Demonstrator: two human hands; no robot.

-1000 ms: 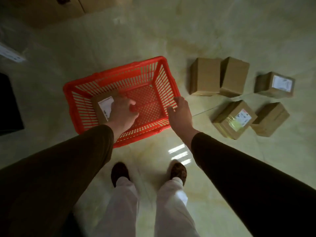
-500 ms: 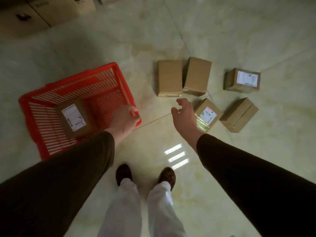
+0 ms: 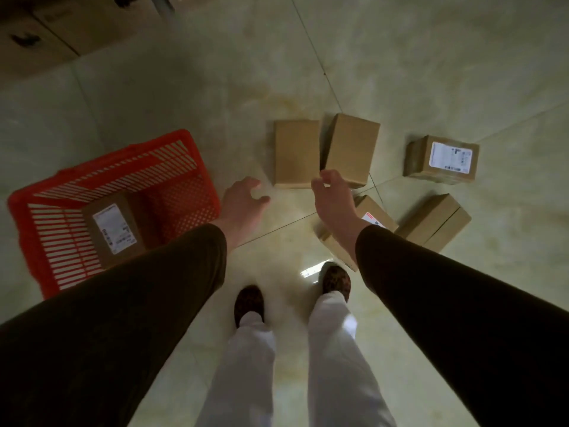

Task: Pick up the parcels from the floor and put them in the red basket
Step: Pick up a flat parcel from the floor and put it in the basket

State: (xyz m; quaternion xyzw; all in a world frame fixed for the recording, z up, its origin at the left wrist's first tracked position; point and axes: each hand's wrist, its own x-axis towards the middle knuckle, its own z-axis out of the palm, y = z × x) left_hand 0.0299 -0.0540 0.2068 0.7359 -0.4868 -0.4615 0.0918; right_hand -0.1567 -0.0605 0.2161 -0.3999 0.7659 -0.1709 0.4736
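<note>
Place: storeroom or parcel-handling area.
Evidence: large cartons [image 3: 61, 29] stacked beyond the red basket [image 3: 24, 208]; glossy tiled floor [image 3: 431, 72].

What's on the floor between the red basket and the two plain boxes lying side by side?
Only the open left hand hangs over that stretch; the floor between the red basket and the plain boxes is bare, per the head view.

Large cardboard cartons [image 3: 58, 29] stand on glossy floor tiles [image 3: 431, 57].

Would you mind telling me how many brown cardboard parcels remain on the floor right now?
5. Two plain parcels lie side by side; a white-labelled parcel at far right; a plain one below it; one partly hidden behind the right hand.
</note>
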